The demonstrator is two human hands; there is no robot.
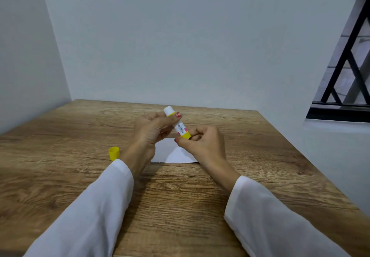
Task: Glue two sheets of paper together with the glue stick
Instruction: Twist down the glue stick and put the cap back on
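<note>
A wood-grain table [80, 136] fills the lower view, pale walls [180, 36] meet at ten o'clock, and a black-barred window [348, 66] sits at three o'clock.

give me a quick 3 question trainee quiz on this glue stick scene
1. True or false: the cap is on the glue stick.
2. Which hand pinches the stick's yellow base? A) left hand B) right hand
3. Fill in: the paper lies on the table, directly below the ____.

Key:
1. False; it sits on the table, left of the left wrist.
2. B; the left hand holds the upper part.
3. hands
</note>
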